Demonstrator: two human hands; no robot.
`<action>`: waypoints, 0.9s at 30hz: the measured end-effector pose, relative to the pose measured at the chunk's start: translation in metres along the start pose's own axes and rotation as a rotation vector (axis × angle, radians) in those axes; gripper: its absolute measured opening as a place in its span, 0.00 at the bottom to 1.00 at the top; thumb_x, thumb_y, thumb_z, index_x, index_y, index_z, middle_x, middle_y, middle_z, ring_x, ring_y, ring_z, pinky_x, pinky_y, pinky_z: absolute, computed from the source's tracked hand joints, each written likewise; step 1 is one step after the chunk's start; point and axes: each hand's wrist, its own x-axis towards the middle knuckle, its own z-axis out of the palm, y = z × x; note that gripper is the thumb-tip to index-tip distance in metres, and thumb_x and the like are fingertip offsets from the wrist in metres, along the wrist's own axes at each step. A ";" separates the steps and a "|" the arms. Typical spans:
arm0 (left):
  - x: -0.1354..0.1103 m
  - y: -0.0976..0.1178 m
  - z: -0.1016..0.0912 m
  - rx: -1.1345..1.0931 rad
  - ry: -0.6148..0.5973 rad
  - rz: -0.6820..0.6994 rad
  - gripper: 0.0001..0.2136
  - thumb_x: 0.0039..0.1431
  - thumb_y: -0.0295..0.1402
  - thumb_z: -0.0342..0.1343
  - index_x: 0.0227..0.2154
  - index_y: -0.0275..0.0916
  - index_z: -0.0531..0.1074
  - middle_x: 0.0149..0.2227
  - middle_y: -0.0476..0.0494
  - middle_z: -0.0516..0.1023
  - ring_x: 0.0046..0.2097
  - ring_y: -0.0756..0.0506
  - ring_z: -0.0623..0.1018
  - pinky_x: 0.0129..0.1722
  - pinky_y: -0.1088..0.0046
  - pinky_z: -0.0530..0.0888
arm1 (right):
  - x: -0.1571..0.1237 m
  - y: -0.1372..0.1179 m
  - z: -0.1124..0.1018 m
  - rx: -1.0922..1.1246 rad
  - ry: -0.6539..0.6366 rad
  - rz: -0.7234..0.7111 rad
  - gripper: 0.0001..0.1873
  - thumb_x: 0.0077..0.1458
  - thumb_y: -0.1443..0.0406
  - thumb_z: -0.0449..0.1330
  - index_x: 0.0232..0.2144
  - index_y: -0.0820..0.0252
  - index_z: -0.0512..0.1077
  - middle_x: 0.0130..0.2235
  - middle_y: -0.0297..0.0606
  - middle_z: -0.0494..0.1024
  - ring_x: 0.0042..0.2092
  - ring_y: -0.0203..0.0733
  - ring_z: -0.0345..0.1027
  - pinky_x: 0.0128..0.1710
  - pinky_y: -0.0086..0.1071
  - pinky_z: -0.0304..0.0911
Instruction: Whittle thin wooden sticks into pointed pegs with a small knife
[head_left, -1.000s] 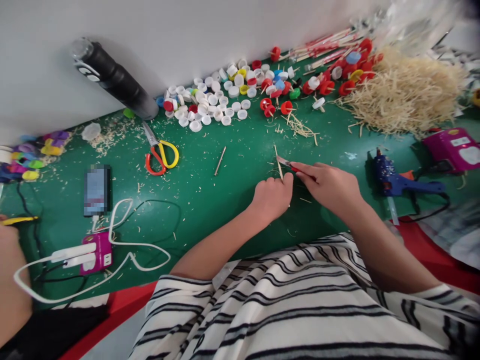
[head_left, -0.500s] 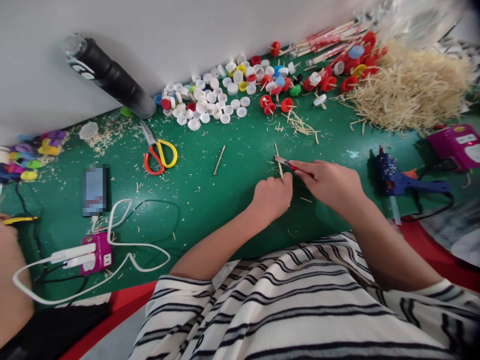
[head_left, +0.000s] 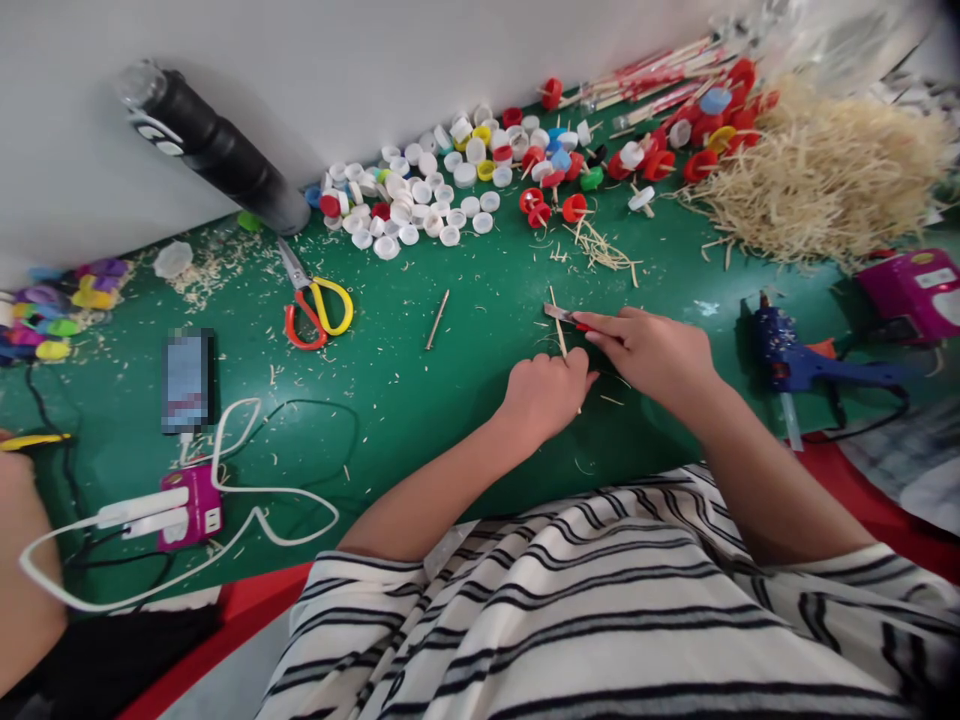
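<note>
Slippage could cut you: your right hand (head_left: pixel 652 352) clamps the knife (head_left: pixel 561 315) against the stick (head_left: pixel 553 298), just beside your left hand (head_left: pixel 541 392) pinching it.

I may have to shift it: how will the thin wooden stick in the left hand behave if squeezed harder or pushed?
The stick looks very thin, so it is probably light and may snap if squeezed hard. Lying loose on the smooth green table, it would likely slide or roll.
</note>
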 end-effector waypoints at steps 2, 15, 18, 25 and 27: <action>0.000 0.000 -0.001 0.003 0.000 -0.005 0.18 0.75 0.41 0.38 0.46 0.34 0.69 0.37 0.34 0.83 0.41 0.36 0.83 0.32 0.66 0.72 | 0.003 0.003 0.000 -0.003 0.003 -0.020 0.23 0.70 0.50 0.48 0.61 0.32 0.74 0.43 0.34 0.81 0.40 0.41 0.72 0.27 0.33 0.47; -0.004 0.001 0.000 0.009 0.015 0.031 0.18 0.75 0.40 0.38 0.45 0.34 0.69 0.35 0.36 0.82 0.40 0.37 0.83 0.31 0.67 0.71 | 0.055 0.007 0.000 0.001 0.101 0.022 0.25 0.70 0.51 0.48 0.63 0.36 0.73 0.47 0.38 0.82 0.43 0.48 0.72 0.29 0.35 0.48; -0.004 0.000 0.002 0.014 0.047 0.026 0.16 0.75 0.38 0.39 0.46 0.34 0.69 0.34 0.37 0.82 0.39 0.38 0.83 0.30 0.67 0.72 | 0.036 0.006 0.000 0.020 0.061 0.028 0.25 0.70 0.50 0.48 0.62 0.36 0.74 0.44 0.38 0.82 0.41 0.46 0.72 0.28 0.34 0.48; -0.004 -0.002 0.004 0.049 0.042 0.007 0.15 0.71 0.28 0.43 0.56 0.27 0.63 0.34 0.37 0.81 0.40 0.40 0.83 0.31 0.68 0.73 | -0.014 0.006 0.007 0.022 0.076 0.056 0.24 0.70 0.50 0.48 0.62 0.35 0.74 0.41 0.35 0.81 0.39 0.42 0.72 0.27 0.34 0.48; -0.004 -0.002 0.004 0.062 0.016 0.011 0.17 0.68 0.26 0.45 0.58 0.26 0.61 0.34 0.36 0.81 0.40 0.39 0.83 0.32 0.67 0.74 | -0.019 0.005 0.006 0.036 0.063 0.069 0.24 0.70 0.50 0.49 0.61 0.35 0.74 0.42 0.34 0.81 0.40 0.41 0.73 0.27 0.33 0.48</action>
